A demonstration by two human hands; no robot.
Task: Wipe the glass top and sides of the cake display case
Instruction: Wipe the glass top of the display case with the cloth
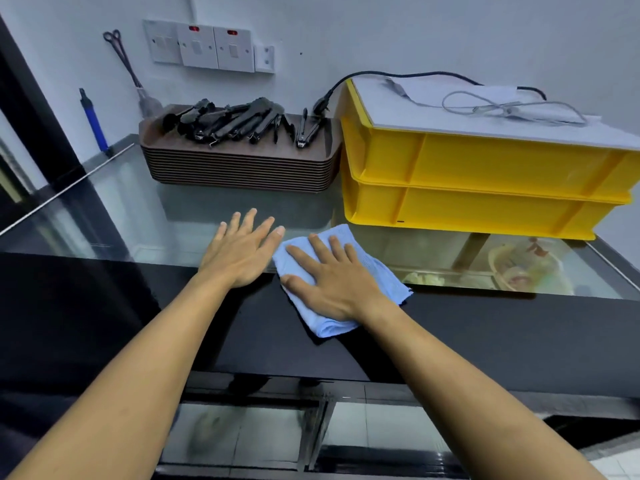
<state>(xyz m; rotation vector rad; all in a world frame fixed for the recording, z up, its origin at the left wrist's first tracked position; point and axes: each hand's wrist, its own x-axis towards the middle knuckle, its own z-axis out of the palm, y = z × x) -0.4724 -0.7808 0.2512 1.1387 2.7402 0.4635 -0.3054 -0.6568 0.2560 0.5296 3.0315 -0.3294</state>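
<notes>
Head view shows the right hand point(334, 282) pressing flat on the blue cloth point(377, 268) and the left hand point(242, 252) spread flat on the glass top point(138, 216); overlapping strokes under even pressure should avoid streaks.

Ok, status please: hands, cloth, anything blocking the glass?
Right hand flat on cloth. Left hand flat on glass top. Trays, yellow crates behind.
</notes>
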